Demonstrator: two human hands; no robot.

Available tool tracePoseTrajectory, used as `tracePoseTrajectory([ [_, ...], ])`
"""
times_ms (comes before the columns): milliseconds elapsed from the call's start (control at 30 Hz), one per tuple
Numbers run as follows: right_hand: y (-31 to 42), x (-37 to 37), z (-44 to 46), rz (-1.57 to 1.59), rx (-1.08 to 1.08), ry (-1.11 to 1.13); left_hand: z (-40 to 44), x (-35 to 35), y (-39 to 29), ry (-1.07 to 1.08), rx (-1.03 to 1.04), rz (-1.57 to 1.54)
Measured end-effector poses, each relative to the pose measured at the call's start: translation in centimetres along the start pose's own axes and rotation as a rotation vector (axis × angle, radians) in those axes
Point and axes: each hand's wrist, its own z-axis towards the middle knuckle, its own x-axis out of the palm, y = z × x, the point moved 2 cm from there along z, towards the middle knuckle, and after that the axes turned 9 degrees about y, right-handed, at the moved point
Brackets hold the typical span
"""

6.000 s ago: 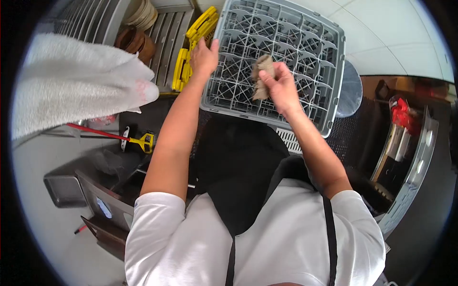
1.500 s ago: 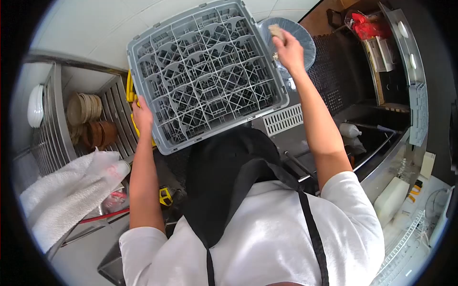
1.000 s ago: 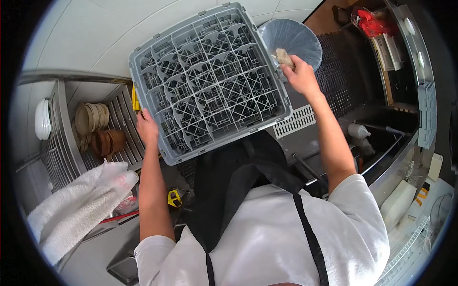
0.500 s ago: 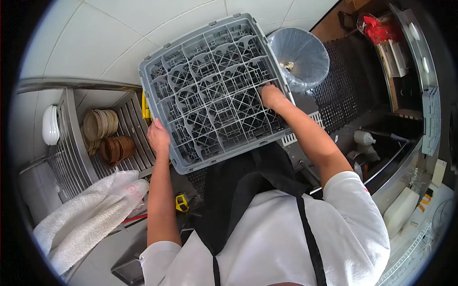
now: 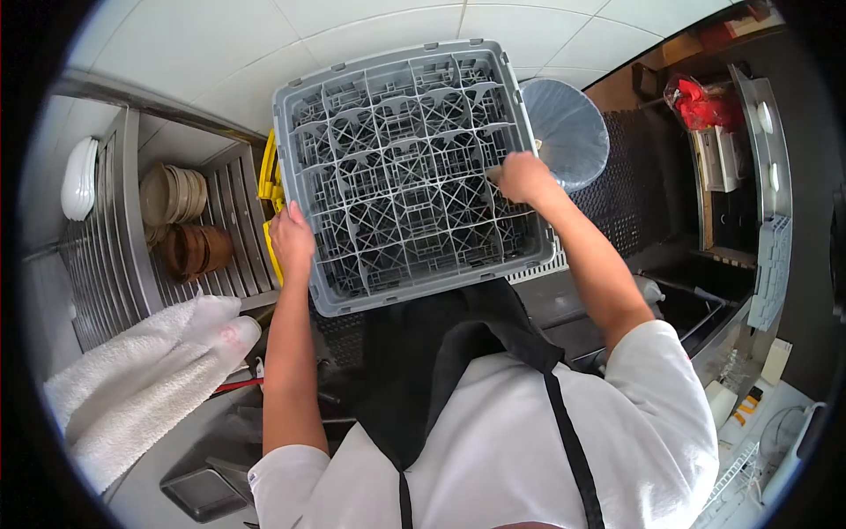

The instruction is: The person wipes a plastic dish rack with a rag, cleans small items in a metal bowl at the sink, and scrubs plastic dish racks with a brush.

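Observation:
A grey plastic dishwasher rack (image 5: 414, 298) with a grid of square compartments is held up in front of my body. My left hand (image 5: 292, 240) is closed on its left rim, thumb toward the top edge. Across from it, my right hand (image 5: 526, 179) grips the right side, its fingers curled over the rim toward the compartments. The fingertips there are dark and partly hidden. No dishes show inside the rack.
On the left, a metal shelf (image 5: 132, 203) holds stacked bowls (image 5: 172, 196) and brown dishes (image 5: 196, 250). White towels (image 5: 150, 379) hang below. A lined bin (image 5: 568, 132) stands behind the rack's right side, beside a black mat (image 5: 621, 159). Yellow plastic (image 5: 269, 176) is behind the left rim.
The rack has turned slightly clockwise and sits more level, a little further right in view. Both hands have kept their hold, and the whole view has shifted.

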Motion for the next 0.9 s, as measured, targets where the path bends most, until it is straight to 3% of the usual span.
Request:
tracePoseTrajectory([
  [67,3.4,-4.7,-1.5,0.314,0.093,-0.283,0.0,0.0,-0.2,0.006,-0.003,0.0],
  [200,6.2,-5.2,5.3,0.58,0.079,-0.69,0.6,0.1,0.2,0.008,0.027,-0.023],
  [233,7.5,-5.5,6.9,0.72,0.15,-0.724,0.6,0.4,0.5,0.011,0.038,-0.03],
  [267,7.9,-5.0,9.4,0.761,0.315,-0.613,0.5,0.6,0.8,0.016,0.03,-0.022],
  [333,9.7,-3.8,13.9,1.893,0.58,-0.525,0.6,0.7,0.8,0.019,0.018,-0.005],
  [433,7.7,-0.3,22.1,2.203,0.586,-0.533,0.5,0.7,0.7,0.004,0.005,-0.017],
  [567,6.8,-0.5,21.8,2.215,0.595,-0.406,0.7,1.1,0.9,0.036,-0.042,-0.065],
  [667,3.1,4.2,28.4,1.867,0.614,-0.255,0.4,1.1,0.9,0.053,-0.049,-0.083],
  [700,5.4,0.3,24.3,1.809,0.785,-0.271,0.6,0.9,0.7,0.053,-0.044,-0.087],
  [800,6.3,-0.4,23.9,1.965,0.886,-0.392,0.4,0.6,0.4,0.021,-0.028,-0.075],
  [867,4.7,2.6,26.3,2.405,0.578,-0.406,0.7,0.7,0.6,0.028,-0.015,-0.067],
  [900,3.7,4.2,28.0,2.387,0.527,-0.363,0.8,0.8,0.7,0.027,-0.013,-0.072],
])
